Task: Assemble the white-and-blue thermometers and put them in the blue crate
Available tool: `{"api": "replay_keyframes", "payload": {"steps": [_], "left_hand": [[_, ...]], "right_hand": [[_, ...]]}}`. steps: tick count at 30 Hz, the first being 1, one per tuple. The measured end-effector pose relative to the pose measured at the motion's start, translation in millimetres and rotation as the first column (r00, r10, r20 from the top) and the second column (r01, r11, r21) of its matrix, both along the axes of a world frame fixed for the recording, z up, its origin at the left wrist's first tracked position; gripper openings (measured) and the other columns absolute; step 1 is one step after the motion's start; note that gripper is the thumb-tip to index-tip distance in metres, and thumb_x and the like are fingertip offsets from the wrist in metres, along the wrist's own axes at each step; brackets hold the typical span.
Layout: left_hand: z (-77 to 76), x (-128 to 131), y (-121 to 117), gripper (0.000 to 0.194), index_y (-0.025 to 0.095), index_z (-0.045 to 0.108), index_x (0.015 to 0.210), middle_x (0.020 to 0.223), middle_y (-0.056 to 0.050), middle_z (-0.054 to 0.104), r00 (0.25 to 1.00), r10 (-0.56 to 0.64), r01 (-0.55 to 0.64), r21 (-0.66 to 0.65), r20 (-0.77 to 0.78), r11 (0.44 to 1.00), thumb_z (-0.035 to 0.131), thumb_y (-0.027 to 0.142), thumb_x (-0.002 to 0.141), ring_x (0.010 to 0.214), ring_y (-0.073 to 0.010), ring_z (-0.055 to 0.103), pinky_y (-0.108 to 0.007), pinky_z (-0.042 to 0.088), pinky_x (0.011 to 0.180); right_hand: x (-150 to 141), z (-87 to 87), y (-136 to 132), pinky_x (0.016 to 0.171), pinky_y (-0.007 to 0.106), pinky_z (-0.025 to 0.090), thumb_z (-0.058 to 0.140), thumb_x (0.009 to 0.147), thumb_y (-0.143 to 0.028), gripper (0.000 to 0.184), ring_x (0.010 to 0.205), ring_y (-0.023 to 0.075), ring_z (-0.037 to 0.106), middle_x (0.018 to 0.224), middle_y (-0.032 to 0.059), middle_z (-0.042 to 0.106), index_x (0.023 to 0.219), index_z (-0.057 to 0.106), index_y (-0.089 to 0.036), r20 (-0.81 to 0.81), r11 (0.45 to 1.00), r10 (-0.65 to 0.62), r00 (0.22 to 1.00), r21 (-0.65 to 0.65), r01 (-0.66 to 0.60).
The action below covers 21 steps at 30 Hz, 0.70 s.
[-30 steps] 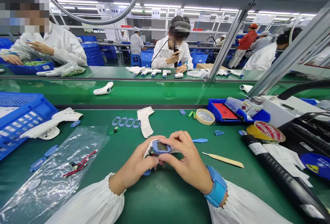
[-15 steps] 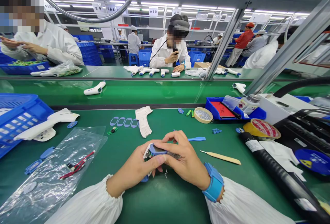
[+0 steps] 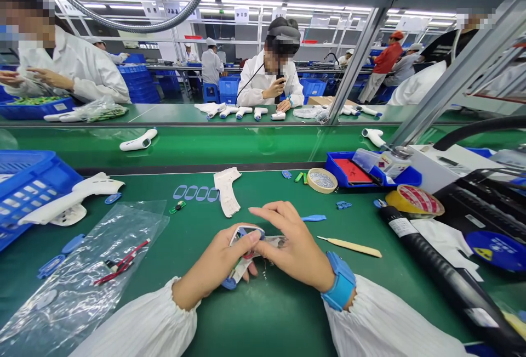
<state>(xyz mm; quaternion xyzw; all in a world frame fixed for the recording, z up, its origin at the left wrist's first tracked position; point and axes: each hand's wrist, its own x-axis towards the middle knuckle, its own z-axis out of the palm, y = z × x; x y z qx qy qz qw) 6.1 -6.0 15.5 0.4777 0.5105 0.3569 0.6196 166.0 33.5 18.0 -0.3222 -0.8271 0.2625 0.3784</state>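
Both hands meet over the green mat in front of me. My left hand [image 3: 216,266] grips a white thermometer half-shell [image 3: 240,253] with a blue bezel at its top and wires and a blue trigger showing below. My right hand [image 3: 290,244], with a blue wrist strap [image 3: 340,287], presses its thumb and fingers on the upper end of the same shell. A second white half-shell [image 3: 227,191] lies further back on the mat, with a row of blue bezels [image 3: 196,193] to its left.
A plastic bag with red wires [image 3: 94,261] lies at left beside a blue crate [image 3: 28,190] and white shells [image 3: 74,198]. A wooden stick [image 3: 349,245], blue spudger [image 3: 313,217], tape rolls [image 3: 414,200], a blue tray [image 3: 372,170] and a black tool [image 3: 435,269] lie right. Co-workers sit beyond the conveyor [image 3: 246,146].
The shell has tipped so that its blue bezel faces away and less of it shows. My right-hand fingers have lifted and spread over it. White thermometers on the conveyor have drifted left.
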Motion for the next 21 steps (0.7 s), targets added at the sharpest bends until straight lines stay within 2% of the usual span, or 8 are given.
{"api": "replay_keyframes", "payload": {"steps": [2, 6, 8, 13, 17, 21], "left_hand": [[-0.3, -1.7, 2.5, 0.040, 0.013, 0.056, 0.092, 0.057, -0.003, 0.064, 0.997, 0.014, -0.008, -0.079, 0.078, 0.997, 0.051, 0.051, 0.081, 0.048, -0.0126, 0.059, -0.021, 0.046, 0.048], [0.7, -10.1, 8.4, 0.040, 0.012, 0.055, 0.086, 0.058, -0.005, 0.065, 0.969, 0.199, -0.175, -0.160, 0.149, 0.972, 0.050, 0.051, 0.082, 0.048, -0.0119, 0.059, -0.021, 0.048, 0.050], [1.5, -13.6, 10.6, 0.038, 0.011, 0.055, 0.088, 0.060, -0.006, 0.065, 0.956, 0.241, -0.213, -0.170, 0.169, 0.962, 0.050, 0.049, 0.082, 0.049, -0.0115, 0.059, -0.020, 0.049, 0.051], [1.1, -15.3, 12.4, 0.035, 0.012, 0.054, 0.093, 0.061, -0.004, 0.065, 0.951, 0.234, -0.207, -0.143, 0.204, 0.968, 0.055, 0.045, 0.081, 0.051, -0.0103, 0.060, -0.019, 0.050, 0.052], [-0.8, -14.8, 10.9, 0.033, 0.014, 0.053, 0.095, 0.063, -0.002, 0.066, 0.959, 0.209, -0.187, -0.123, 0.194, 0.975, 0.063, 0.039, 0.076, 0.054, -0.0096, 0.060, -0.017, 0.049, 0.052], [1.3, -13.9, 9.0, 0.033, 0.014, 0.051, 0.097, 0.061, -0.002, 0.066, 0.966, 0.205, -0.187, -0.124, 0.156, 0.974, 0.063, 0.037, 0.076, 0.053, -0.0099, 0.060, -0.017, 0.048, 0.052]], "right_hand": [[4.8, 1.1, 2.5, 0.084, 0.038, 0.043, 0.068, 0.074, -0.017, 0.041, 0.097, 0.0220, 0.049, 0.102, 0.0055, 0.055, 0.114, 0.058, -0.025, -0.002, 1.000, -0.008, 1.000, 0.004, 0.008], [11.6, 2.5, 5.2, 0.080, 0.037, 0.042, 0.065, 0.078, -0.022, 0.017, 0.092, 0.0214, 0.051, 0.094, 0.0046, 0.057, 0.095, 0.062, -0.024, -0.024, 0.998, -0.052, 0.998, 0.016, 0.052], [12.2, 3.2, 4.2, 0.078, 0.038, 0.041, 0.066, 0.076, -0.022, 0.012, 0.088, 0.0216, 0.051, 0.091, 0.0044, 0.058, 0.087, 0.063, -0.023, 0.011, 0.997, -0.062, 0.998, 0.048, 0.062], [8.3, 1.1, 0.9, 0.079, 0.040, 0.037, 0.067, 0.069, -0.015, 0.016, 0.092, 0.0235, 0.050, 0.093, 0.0058, 0.058, 0.083, 0.062, -0.020, 0.184, 0.984, -0.089, 0.979, 0.168, 0.058], [6.0, -3.6, 2.0, 0.079, 0.038, 0.037, 0.062, 0.080, -0.020, 0.003, 0.092, 0.0220, 0.049, 0.095, 0.0063, 0.058, 0.083, 0.063, -0.020, 0.223, 0.972, -0.096, 0.970, 0.229, 0.044], [7.1, -6.9, 6.6, 0.077, 0.037, 0.036, 0.056, 0.085, -0.019, 0.006, 0.087, 0.0208, 0.048, 0.092, 0.0060, 0.060, 0.085, 0.061, -0.018, 0.187, 0.946, -0.154, 0.970, 0.311, 0.091]]}}
